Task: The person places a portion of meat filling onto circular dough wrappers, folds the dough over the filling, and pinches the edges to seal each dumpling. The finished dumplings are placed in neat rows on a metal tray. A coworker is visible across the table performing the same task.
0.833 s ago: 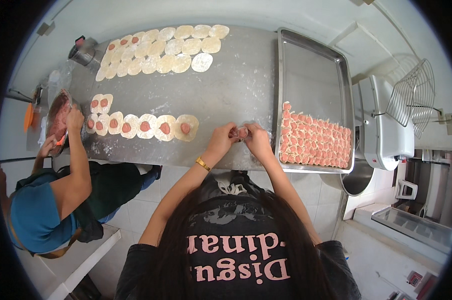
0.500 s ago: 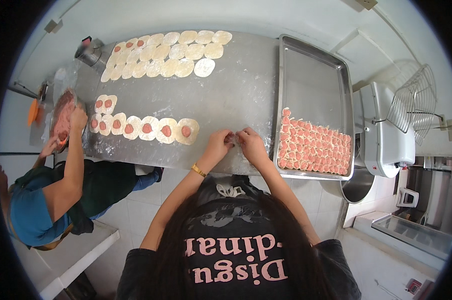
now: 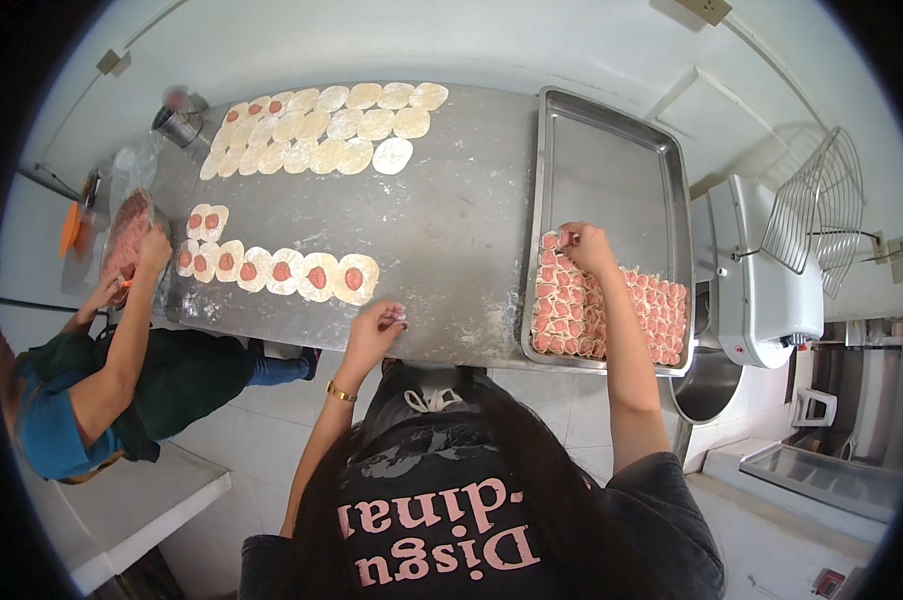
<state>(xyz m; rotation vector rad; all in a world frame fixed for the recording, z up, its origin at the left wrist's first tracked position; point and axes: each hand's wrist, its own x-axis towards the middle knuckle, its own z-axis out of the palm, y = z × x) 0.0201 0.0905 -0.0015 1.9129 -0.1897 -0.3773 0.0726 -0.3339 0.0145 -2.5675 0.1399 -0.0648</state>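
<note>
My right hand is over the metal tray, its fingers pinched on a small meat-filled dumpling at the back left of the packed dumplings. The fingers partly hide that dumpling. Near the table's front edge hovers my left hand, its fingers loosely bent and apart, with nothing visible in them. Just beyond it runs a row of round dough wrappers, the closest wrapper bearing a lump of pink meat filling. More wrappers lie overlapped in rows at the back, mostly plain, a few at the left topped with meat.
At the left, a person has both hands at a bowl of pink meat. A metal container stands at the table's back left corner. Right of the tray are a white machine and a wire rack.
My hands were together over the table's front edge and have parted. The right one has moved right, onto the tray's dumplings; the left has moved left and slightly nearer me.
</note>
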